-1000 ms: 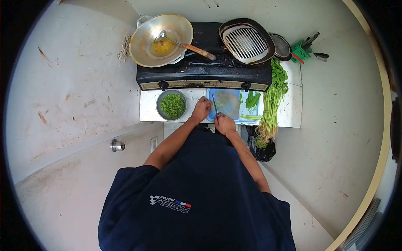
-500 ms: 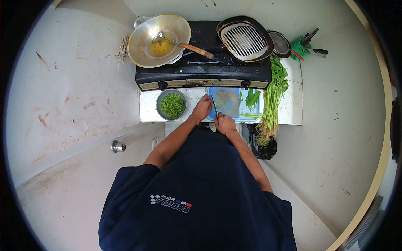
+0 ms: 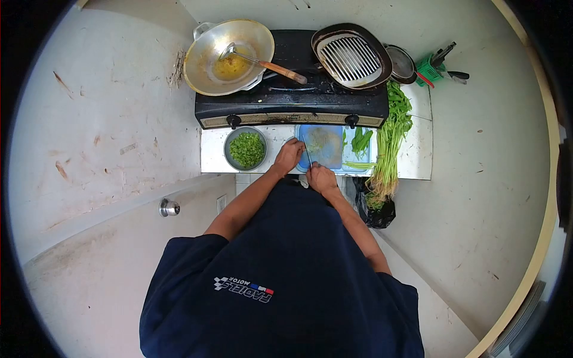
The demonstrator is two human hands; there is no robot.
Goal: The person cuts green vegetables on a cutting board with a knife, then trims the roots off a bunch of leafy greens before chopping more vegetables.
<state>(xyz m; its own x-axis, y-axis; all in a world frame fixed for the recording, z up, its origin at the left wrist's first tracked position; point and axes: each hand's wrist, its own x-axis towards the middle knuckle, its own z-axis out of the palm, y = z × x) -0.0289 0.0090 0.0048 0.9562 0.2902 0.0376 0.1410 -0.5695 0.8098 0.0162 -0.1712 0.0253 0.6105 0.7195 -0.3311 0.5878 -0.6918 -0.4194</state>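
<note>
right hand (image 3: 321,176): wrapped round thin silvery metal-bladed knife (image 3: 307,151) above worn blue rectangular board (image 3: 331,150) | left hand (image 3: 289,154): bunched beside knife — grip contents cannot tell | best: fingertips curled back, slow strokes

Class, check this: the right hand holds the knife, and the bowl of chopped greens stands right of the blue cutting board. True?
No: the head view shows the bowl of chopped greens left of the blue cutting board. The right hand does hold the knife.
</note>
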